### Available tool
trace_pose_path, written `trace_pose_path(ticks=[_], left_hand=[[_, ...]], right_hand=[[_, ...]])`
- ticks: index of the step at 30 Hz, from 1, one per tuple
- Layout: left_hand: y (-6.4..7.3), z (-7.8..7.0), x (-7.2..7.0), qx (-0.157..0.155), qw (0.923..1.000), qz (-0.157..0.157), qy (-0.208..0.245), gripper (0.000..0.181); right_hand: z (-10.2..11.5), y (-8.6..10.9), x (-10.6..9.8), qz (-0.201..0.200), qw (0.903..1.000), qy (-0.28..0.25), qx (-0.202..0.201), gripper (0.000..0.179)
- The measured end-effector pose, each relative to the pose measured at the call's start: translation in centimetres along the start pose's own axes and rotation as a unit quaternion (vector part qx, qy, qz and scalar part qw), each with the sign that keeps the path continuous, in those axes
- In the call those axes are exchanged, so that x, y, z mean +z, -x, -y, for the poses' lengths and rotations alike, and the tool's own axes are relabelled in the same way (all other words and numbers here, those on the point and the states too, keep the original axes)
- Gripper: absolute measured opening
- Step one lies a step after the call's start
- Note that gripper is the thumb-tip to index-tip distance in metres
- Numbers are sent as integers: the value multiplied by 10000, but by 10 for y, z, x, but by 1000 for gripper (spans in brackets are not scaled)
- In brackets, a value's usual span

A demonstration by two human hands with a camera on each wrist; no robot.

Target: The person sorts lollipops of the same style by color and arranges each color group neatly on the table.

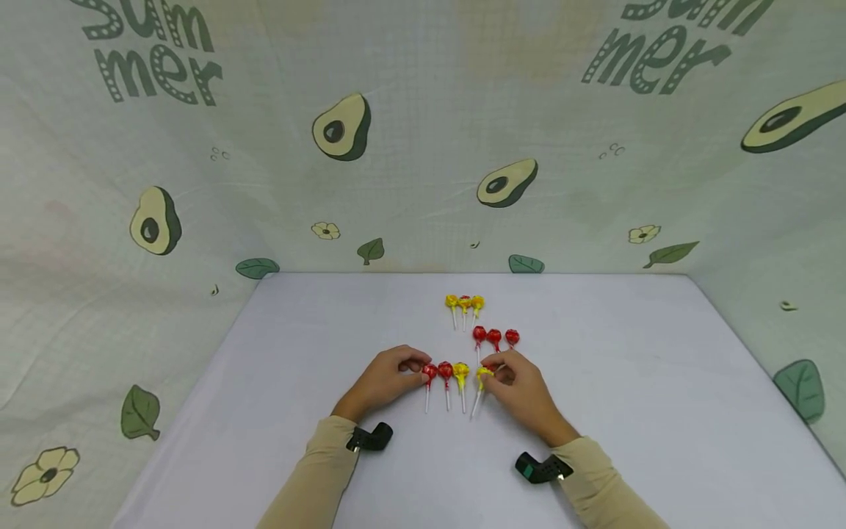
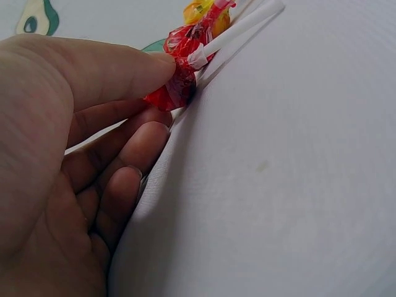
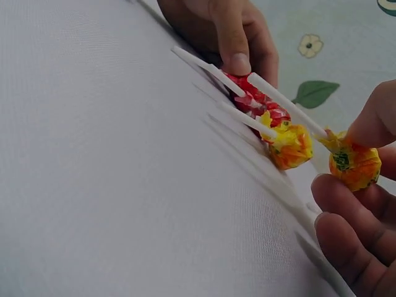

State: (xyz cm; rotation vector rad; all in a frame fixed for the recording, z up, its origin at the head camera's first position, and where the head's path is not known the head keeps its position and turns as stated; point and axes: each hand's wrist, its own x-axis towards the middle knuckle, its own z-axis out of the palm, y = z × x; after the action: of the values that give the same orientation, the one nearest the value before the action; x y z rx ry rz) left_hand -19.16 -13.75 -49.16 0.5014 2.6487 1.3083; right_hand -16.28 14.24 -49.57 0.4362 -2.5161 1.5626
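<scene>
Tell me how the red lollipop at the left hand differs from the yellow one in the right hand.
Colour: the red lollipop at the left hand has a red wrapper; the yellow lollipop in the right hand has a yellow one with orange patches.
Pose: in the head view, the red lollipop's stick points nearly straight down the picture; the yellow lollipop's slants toward lower left.
Shared: round wrapped heads, white sticks.

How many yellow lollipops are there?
5: three yellow lollipops at the back, one in the front row, one in the right hand. Some may be hidden.
</scene>
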Motion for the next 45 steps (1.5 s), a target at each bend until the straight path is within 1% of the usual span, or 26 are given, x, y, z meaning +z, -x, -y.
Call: trace_pose_path(ticks=[4, 7, 13, 15, 22, 27, 29, 36, 40, 45], left_hand=[[0, 0, 0, 119, 9999, -33, -39, 25], [1, -1, 0, 125, 9999, -41, -72, 25], [1, -1, 0, 74, 10000, -27, -51, 25], [1, -1, 0, 54, 10000, -18, -33, 25], [0, -1, 0, 84, 10000, -23, -10, 24], [0, -2, -1, 106, 9999, -20, -13, 24], [0, -2, 0, 95, 10000, -7, -28, 24], [1, 0, -3, 51, 10000, -69, 15, 24], [1, 2, -2, 24, 10000, -26, 46, 24], [1, 3, 1, -56, 10000, 17, 4, 24]], right_hand=[[1, 0, 0, -59, 9996, -262, -44, 23], [4, 0, -1, -145, 9994, -296, -88, 24], [28, 2, -8, -395, 9976, -447, -349, 23], [33, 2, -10, -455, 9972, -445, -402, 22], [17, -2, -8, -581, 9973, -437, -84, 24], [30, -1, -14, -578, 9963, -596, -202, 24], [32, -1, -15, -553, 9961, -666, -179, 24], [9, -13, -14, -525, 9948, -867, 43, 25], [4, -18, -17, -532, 9935, -1008, -7, 26], [3, -24, -25, -587, 9942, -893, 104, 28]])
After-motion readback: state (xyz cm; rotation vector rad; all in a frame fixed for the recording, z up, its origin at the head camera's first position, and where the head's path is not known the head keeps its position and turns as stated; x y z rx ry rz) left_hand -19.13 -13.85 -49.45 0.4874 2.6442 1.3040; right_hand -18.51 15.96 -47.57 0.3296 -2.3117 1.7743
